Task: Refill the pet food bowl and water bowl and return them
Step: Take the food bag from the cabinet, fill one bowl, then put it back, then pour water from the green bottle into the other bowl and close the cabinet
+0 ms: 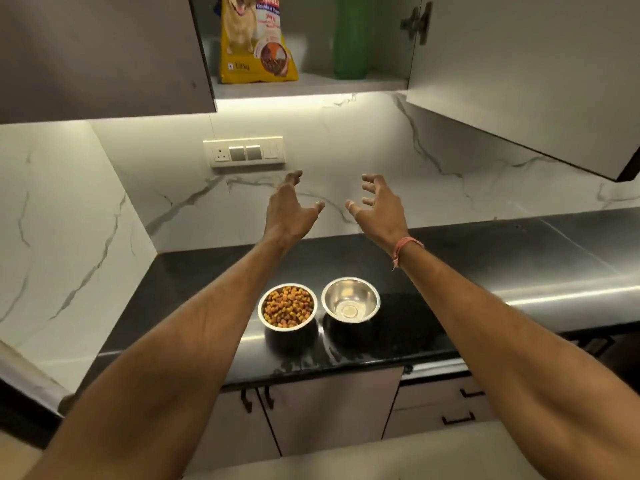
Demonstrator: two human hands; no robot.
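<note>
Two steel bowls stand side by side near the front of the black countertop (450, 258). The left food bowl (287, 307) is full of brown and orange kibble. The right water bowl (350, 300) looks empty, its bottom shining. Both my arms stretch out above the bowls toward the wall. My left hand (289, 209) and my right hand (379, 206) are raised, fingers spread, holding nothing. In the open upper cabinet stand a yellow dog food bag (254, 39) and a green bottle (350, 36) on the shelf.
The cabinet's right door (526, 81) hangs open, jutting out over the counter. A switch panel with a socket (244, 152) is on the marble backsplash. Lower cabinets with black handles (457, 419) sit under the counter. A steel surface (571, 282) runs to the right.
</note>
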